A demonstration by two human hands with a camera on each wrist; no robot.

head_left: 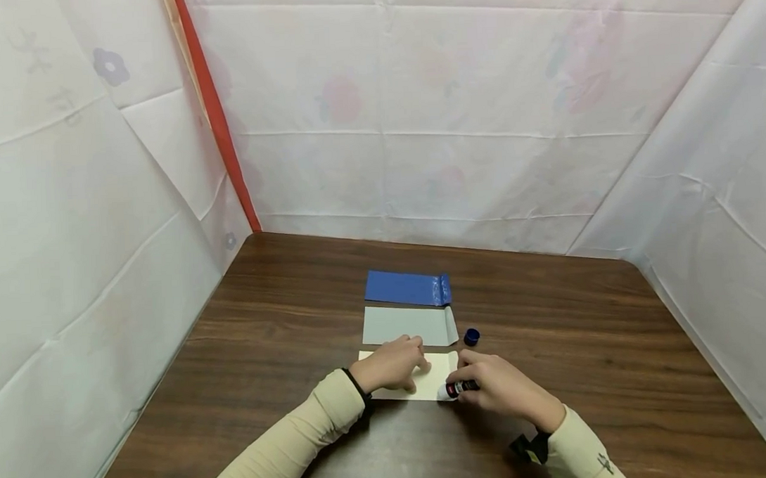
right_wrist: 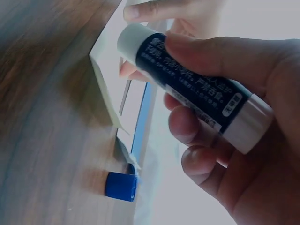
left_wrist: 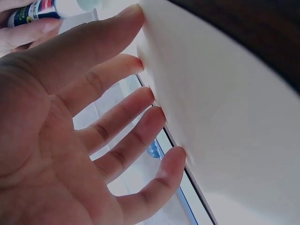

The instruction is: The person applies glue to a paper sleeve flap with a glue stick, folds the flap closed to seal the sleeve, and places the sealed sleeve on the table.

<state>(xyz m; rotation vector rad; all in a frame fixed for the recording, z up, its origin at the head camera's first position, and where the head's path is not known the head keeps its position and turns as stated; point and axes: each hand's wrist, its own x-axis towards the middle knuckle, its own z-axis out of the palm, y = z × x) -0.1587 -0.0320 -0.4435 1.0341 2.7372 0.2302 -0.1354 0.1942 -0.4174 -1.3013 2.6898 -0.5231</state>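
A cream paper [head_left: 429, 378] with a creased right-hand flap lies closest to the person on the table. My left hand [head_left: 392, 365] rests on it, thumb and spread fingertips touching its surface, as the left wrist view [left_wrist: 103, 112] also shows. In my right hand [head_left: 505, 386] is a glue stick [right_wrist: 187, 79], gripped between thumb and curled fingers. Its white end points left over the right end of the cream paper, close to the flap. Beyond the flap stands the blue cap [right_wrist: 121, 186] of the glue stick, apart from both hands.
Behind the cream paper lie a pale grey-green paper [head_left: 405, 326] and, farther off, a blue paper [head_left: 400, 287], both with folded right ends. Shiny streaks mark the blue one near its fold. White sheeting [head_left: 448, 110] surrounds the dark wooden table [head_left: 283, 292].
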